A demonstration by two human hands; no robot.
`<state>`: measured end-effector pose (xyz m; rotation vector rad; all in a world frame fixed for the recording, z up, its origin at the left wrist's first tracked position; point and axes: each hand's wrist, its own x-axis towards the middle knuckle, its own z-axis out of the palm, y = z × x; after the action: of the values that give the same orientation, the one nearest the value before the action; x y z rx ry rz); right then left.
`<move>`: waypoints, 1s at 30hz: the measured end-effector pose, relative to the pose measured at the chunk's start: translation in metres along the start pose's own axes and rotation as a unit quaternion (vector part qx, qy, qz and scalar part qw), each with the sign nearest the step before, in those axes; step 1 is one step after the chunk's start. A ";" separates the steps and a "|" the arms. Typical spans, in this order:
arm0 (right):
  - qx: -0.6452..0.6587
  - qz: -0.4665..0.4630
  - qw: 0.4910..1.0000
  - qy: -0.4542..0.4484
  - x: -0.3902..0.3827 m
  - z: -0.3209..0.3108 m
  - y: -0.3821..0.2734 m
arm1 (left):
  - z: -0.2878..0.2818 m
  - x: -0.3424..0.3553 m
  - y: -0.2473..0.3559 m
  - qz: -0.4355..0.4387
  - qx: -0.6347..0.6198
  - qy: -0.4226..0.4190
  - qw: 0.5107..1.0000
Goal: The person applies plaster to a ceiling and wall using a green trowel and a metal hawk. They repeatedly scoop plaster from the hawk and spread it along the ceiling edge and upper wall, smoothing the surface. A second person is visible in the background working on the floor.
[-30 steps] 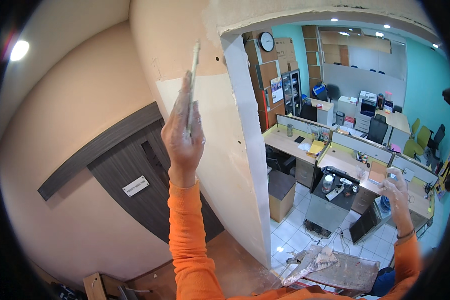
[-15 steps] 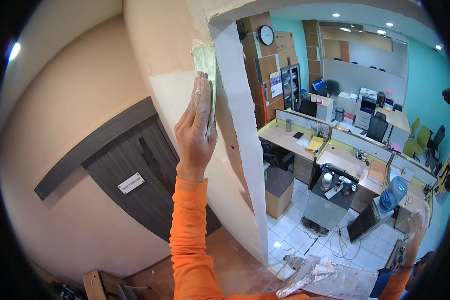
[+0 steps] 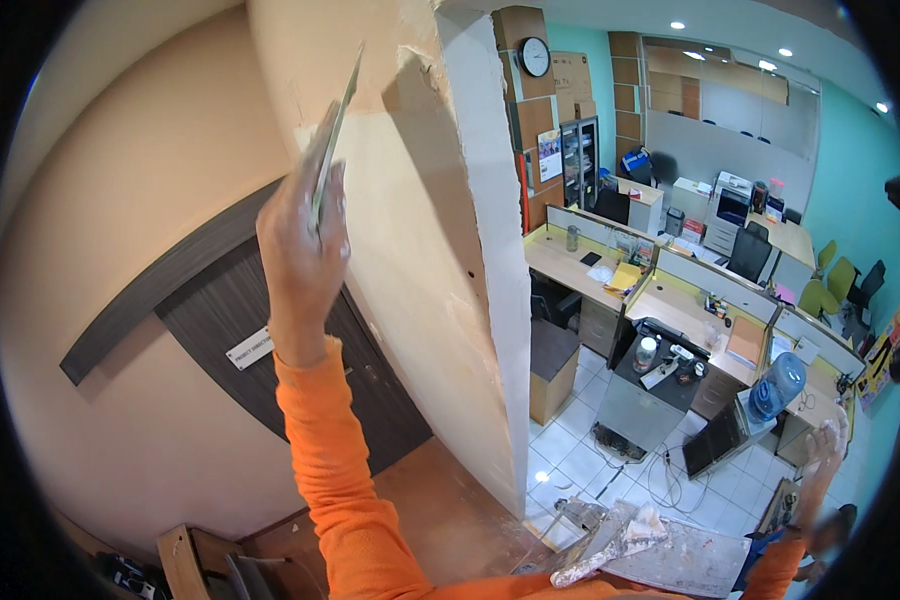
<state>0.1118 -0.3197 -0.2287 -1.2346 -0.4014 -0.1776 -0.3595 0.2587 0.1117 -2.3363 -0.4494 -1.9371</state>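
Observation:
My left hand (image 3: 295, 240) grips a thin, pale putty scraper (image 3: 349, 80), held edge-on beside the wall corner (image 3: 430, 200), whose surface is patchy cream and peach with rough, chipped plaster along the white jamb (image 3: 470, 120). The scraper casts a shadow on the wall. My right hand (image 3: 822, 445), dusted white, is low at the right with loosely extended fingers and nothing visible in it. A putty-smeared tool (image 3: 600, 550) lies on a scuffed grey board (image 3: 705, 560) below me.
A dark wooden door (image 3: 210, 340) is at the left. Through the opening are partitioned desks (image 3: 660, 300), a black-topped cabinet (image 3: 635, 400), a water dispenser with blue bottle (image 3: 775, 385), loose cables on the tiled floor, and chairs. A wooden furniture piece (image 3: 185, 555) stands lower left.
My left hand and scraper rose against the wall corner, then moved left and turned edge-on again. My right hand dropped lower and farther right. The view has shifted slightly.

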 end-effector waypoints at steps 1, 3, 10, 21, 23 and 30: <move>0.053 -0.009 0.998 -0.014 -0.001 0.006 -0.004 | 0.000 0.011 0.002 0.016 0.009 -0.010 1.000; 0.037 0.001 0.999 -0.003 -0.002 0.013 -0.010 | 0.004 0.026 0.007 0.065 -0.011 -0.006 0.998; 0.010 0.016 1.000 0.017 -0.008 -0.009 0.001 | -0.015 0.028 0.026 0.023 0.036 -0.120 0.992; 0.027 0.031 0.999 -0.015 -0.009 -0.021 0.029 | -0.020 -0.007 0.013 0.126 0.021 -0.166 0.978; 0.029 0.036 0.999 -0.022 -0.010 -0.017 0.028 | -0.023 -0.014 0.010 0.102 0.007 -0.159 0.982; 0.028 0.026 0.999 -0.005 -0.015 0.001 0.011 | -0.025 -0.002 0.008 -0.010 -0.029 -0.076 0.997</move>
<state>0.1013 -0.3160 -0.2444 -1.1897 -0.3799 -0.1143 -0.3810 0.2448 0.1162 -2.5368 -0.4343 -1.8120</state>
